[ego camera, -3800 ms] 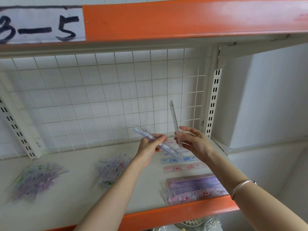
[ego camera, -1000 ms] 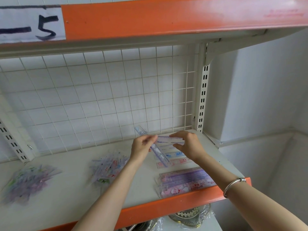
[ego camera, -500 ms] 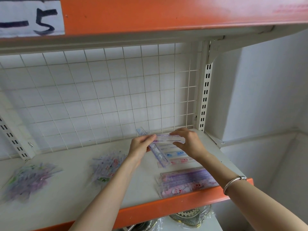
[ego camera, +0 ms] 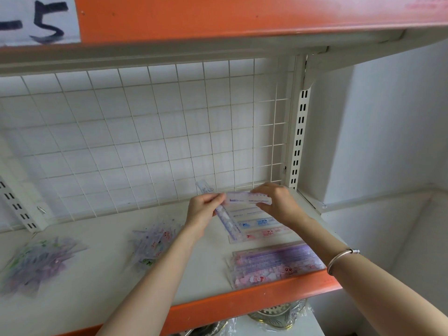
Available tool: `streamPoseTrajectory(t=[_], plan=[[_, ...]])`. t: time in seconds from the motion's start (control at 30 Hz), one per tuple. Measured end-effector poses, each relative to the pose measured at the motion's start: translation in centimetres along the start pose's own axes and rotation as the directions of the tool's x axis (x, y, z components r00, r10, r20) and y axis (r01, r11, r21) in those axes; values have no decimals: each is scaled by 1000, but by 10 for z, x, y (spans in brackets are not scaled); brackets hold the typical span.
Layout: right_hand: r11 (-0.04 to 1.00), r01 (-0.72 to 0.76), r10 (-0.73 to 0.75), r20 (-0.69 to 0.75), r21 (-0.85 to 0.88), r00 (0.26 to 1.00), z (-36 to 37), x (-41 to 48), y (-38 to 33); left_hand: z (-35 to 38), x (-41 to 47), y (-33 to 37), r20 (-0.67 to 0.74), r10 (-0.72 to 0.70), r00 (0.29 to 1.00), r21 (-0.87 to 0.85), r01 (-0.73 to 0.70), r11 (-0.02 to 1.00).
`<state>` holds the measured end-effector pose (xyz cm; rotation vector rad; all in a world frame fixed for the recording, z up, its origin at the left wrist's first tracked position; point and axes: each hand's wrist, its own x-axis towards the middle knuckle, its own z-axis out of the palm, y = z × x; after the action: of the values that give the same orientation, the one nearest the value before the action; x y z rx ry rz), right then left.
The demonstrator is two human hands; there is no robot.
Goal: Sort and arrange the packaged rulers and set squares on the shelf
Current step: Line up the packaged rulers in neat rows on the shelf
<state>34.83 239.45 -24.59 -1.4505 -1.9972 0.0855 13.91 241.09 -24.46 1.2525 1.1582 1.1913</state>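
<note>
The person's left hand [ego camera: 203,210] and right hand [ego camera: 278,204] meet over the back right part of the shelf [ego camera: 97,282], close to the wire grid [ego camera: 145,141]. The left fingers [ego camera: 215,197] are curled round a slanted ruler [ego camera: 228,223] in a clear packet; its far end points up toward the grid and its near end hangs over the shelf. The right fingers [ego camera: 263,187] pinch a level ruler [ego camera: 247,199] by its right end. It is held crosswise above the shelf, and its left end meets the left fingertips.

Just beneath the hands, a row of rulers [ego camera: 260,224] lies flat side by side, one blue, one pink. Nearer the orange front edge sits a stack [ego camera: 274,263] of purple and pink packaged rulers. A middle pile [ego camera: 152,243] of loose packets lies left of the left forearm, and a left pile [ego camera: 36,263] is well apart at the shelf's far left. Both piles are too blurred to identify. A bracelet [ego camera: 341,258] circles the right wrist.
</note>
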Motion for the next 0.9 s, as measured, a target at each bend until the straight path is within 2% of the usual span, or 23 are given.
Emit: streamPoseTrajectory(t=[0.1, 0.23, 0.47, 0.83, 0.9], plan=[[997, -67, 67, -3, -42, 998, -6, 9, 6, -7, 6, 0, -112, 32, 993, 59, -25, 998], [984, -123, 138, 121, -128, 983, -7, 18, 11, -21, 16, -3, -196, 37, 980, 141, -9, 990], [978, -118, 174, 355, -175, 919, 13, 35, 5, -30, 20, 3, -363, 66, 930, 61, -47, 997], [976, -154, 211, 498, -153, 841, 23, 48, 4, -32, 15, 3, -320, 27, 947, 20, -22, 1000], [978, -171, 207, 464, -119, 862, 20, 45, 2, -30, 13, 2, -299, 22, 954, -8, -26, 1000]])
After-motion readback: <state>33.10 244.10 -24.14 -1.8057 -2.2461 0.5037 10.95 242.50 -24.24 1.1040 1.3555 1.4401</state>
